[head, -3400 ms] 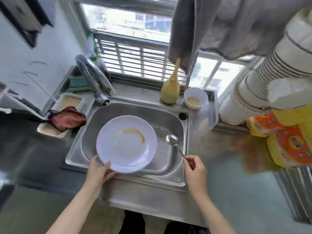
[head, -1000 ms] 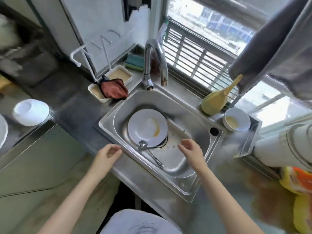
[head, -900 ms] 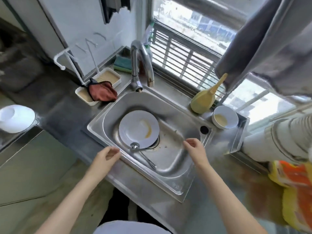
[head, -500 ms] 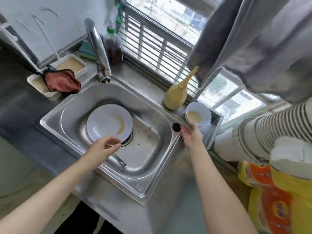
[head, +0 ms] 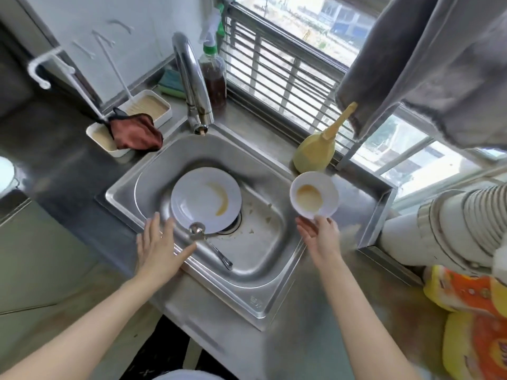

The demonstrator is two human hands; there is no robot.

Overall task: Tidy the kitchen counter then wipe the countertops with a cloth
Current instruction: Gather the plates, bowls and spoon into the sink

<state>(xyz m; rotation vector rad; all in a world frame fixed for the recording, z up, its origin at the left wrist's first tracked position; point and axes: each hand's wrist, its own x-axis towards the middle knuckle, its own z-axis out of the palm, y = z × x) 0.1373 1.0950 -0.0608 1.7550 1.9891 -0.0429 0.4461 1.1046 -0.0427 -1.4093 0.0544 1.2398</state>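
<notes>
Right hand point(head: 321, 239) pinched bowl point(head: 314, 197) at near rim, probably fingers beneath; bowl over right rim of sink point(head: 219, 293), to join 1 plate point(head: 203, 196), 1 spoon point(head: 196, 230) inside. Left hand point(head: 159, 250) above sink's near rim, fingers spread, empty.

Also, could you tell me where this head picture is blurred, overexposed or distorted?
In the head view the window is blown out by daylight; the counter beside the right hand, which holds the white bowl, is motion-smeared; the plate and spoon in the sink are sharp; the wide-angle lens stretches things near the frame edges.
</notes>
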